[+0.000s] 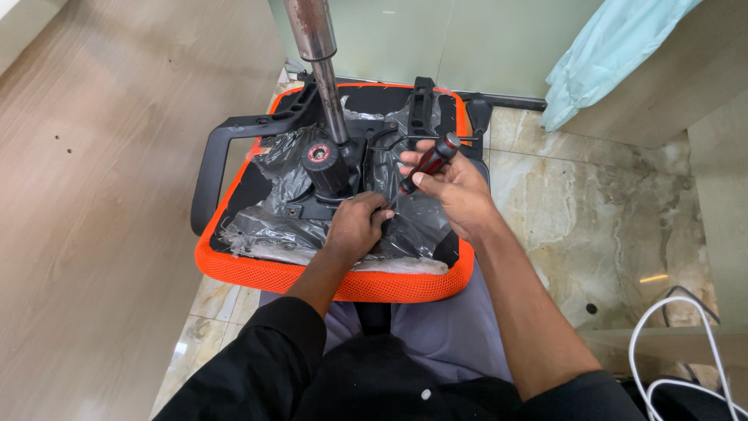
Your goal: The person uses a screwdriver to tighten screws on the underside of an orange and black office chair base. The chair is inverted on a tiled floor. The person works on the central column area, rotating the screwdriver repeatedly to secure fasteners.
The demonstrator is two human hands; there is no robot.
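Resting upside down across the person's lap, the orange chair seat [335,282] shows its plastic-wrapped underside. The right hand [456,187] has its grip clenched around a screwdriver [427,161] angled downward; the left hand [357,224] pinches beside its tip.

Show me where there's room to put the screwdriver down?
Bare marble floor lies right of the orange chair seat, between it and the white cable. Wooden floor left of the black armrest is bare too. The seat's middle is crowded: metal post, black plastic wrap, left hand, and right hand holding the screwdriver.
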